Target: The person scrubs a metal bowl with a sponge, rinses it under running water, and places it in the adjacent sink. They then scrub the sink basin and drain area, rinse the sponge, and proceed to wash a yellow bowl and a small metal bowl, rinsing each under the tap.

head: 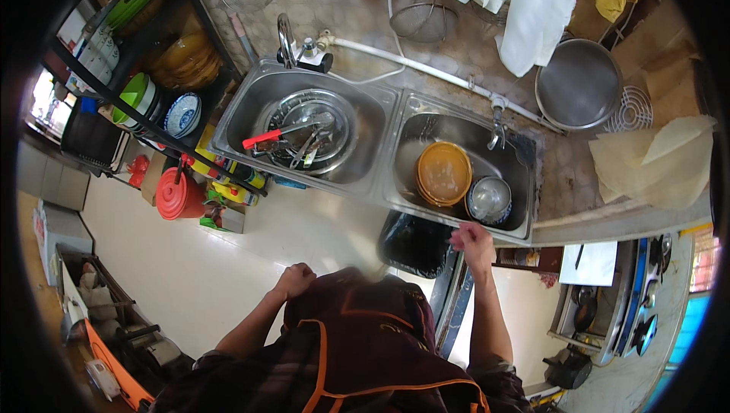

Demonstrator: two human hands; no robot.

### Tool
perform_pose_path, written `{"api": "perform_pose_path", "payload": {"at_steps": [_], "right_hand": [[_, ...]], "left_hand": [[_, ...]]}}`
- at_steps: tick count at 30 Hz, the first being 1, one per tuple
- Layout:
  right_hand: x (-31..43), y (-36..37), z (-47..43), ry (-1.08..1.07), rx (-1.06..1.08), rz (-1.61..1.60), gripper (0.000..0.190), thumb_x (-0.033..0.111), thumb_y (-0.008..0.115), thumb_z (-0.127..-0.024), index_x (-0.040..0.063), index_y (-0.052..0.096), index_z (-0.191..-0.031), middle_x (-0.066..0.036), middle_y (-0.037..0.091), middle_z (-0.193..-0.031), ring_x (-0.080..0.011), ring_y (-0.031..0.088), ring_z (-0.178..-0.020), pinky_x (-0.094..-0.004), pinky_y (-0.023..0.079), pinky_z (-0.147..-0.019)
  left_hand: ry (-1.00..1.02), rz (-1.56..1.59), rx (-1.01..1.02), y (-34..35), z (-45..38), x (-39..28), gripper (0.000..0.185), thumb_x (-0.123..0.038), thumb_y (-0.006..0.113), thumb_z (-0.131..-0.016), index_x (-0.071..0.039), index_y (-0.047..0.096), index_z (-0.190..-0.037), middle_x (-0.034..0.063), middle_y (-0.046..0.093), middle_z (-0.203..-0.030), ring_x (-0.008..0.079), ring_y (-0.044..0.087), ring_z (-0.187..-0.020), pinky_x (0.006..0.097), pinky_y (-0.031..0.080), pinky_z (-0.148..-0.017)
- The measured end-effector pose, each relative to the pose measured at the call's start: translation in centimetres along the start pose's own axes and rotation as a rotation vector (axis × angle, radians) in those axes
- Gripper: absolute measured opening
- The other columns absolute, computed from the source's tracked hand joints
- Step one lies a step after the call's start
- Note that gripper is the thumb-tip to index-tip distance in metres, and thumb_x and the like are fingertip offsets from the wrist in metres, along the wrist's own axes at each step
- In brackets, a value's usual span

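My right hand (474, 240) is at the front rim of the right-hand sink basin (408, 145), its fingers bent. Something pinkish shows at its fingertips, too blurred to tell from the fingers themselves. Beside the apron (370, 344), my left hand (297, 279) hangs with curled fingers, and its palm side is hidden. In the right basin stand a stack of brown-yellow bowls (445, 172) and a metal bowl (491, 197) resting on a blue-patterned one. The left basin (370, 128) contains metal bowls (348, 145) with a red-handled utensil (262, 139) and spoons lying across them.
A black-lined bin (415, 245) stands below the right basin's front edge. To the left are a dish rack (142, 116) and a red lidded bucket (179, 193). A faucet (285, 42) rises behind the left basin, a tap (497, 128) behind the right. White cloths (536, 8) hang above.
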State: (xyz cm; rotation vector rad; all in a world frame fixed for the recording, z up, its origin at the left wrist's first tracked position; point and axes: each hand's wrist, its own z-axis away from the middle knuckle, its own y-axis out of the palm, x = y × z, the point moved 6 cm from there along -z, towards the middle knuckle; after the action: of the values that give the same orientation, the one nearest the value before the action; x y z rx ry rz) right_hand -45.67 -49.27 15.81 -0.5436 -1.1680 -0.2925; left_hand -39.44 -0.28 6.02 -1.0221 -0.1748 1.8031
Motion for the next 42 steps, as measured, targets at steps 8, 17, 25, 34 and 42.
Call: {"api": "perform_pose_path", "payload": {"at_steps": [8,17,25,34,42], "right_hand": [[10.9,14.8,-13.8,-0.274,0.317,0.283,0.031,0.012,0.061,-0.096,-0.003,0.066,-0.123,-0.024,0.073,-0.103,-0.0327,0.074,-0.086,-0.0383,0.060,-0.078],[5.6,31.0,-29.2,-0.072,0.281,0.336,0.045,0.032,0.056,-0.100,0.004,0.060,-0.136,-0.019,0.066,-0.132,-0.0389,0.063,-0.121,-0.0483,0.049,-0.100],[-0.7,38.7,-34.5,0.846,0.240,-0.399,0.073,0.052,0.053,-0.101,0.016,0.028,-0.159,-0.011,0.038,-0.160,-0.0476,0.041,-0.139,-0.0810,0.025,-0.104],[-1.6,39.2,-37.0,0.287,0.023,0.424,0.014,0.012,0.059,-0.092,0.003,0.067,-0.099,-0.023,0.070,-0.107,-0.0422,0.068,-0.102,-0.0506,0.054,-0.087],[-2.3,36.4,-35.1,-0.355,-0.035,0.852,0.022,0.014,0.056,-0.092,-0.005,0.068,-0.090,-0.031,0.069,-0.097,-0.0459,0.067,-0.102,-0.0507,0.055,-0.091]], "left_hand": [[-0.099,0.084,-0.143,0.4,1.6,-0.9,0.033,-0.031,0.065,-0.089,0.001,0.073,-0.096,0.0223,0.074,-0.095,0.0382,0.072,-0.096,0.0440,0.057,-0.088],[-0.418,0.363,-0.121,2.2,4.4,4.9,0.033,-0.028,0.062,-0.091,0.004,0.069,-0.088,0.0184,0.073,-0.080,0.0268,0.073,-0.074,0.0393,0.057,-0.072],[-0.473,0.565,-0.228,-3.5,2.0,7.9,0.029,-0.023,0.062,-0.092,0.005,0.069,-0.094,0.0148,0.074,-0.080,0.0211,0.071,-0.068,0.0347,0.057,-0.063],[-0.524,0.649,-0.171,-6.1,0.1,10.1,0.025,-0.018,0.063,-0.093,0.006,0.068,-0.098,0.0133,0.074,-0.081,0.0180,0.070,-0.068,0.0318,0.056,-0.059],[-0.334,0.571,-0.101,-8.6,-5.2,6.9,0.025,-0.020,0.063,-0.096,0.005,0.068,-0.097,0.0117,0.074,-0.082,0.0178,0.071,-0.070,0.0314,0.057,-0.061]]}}
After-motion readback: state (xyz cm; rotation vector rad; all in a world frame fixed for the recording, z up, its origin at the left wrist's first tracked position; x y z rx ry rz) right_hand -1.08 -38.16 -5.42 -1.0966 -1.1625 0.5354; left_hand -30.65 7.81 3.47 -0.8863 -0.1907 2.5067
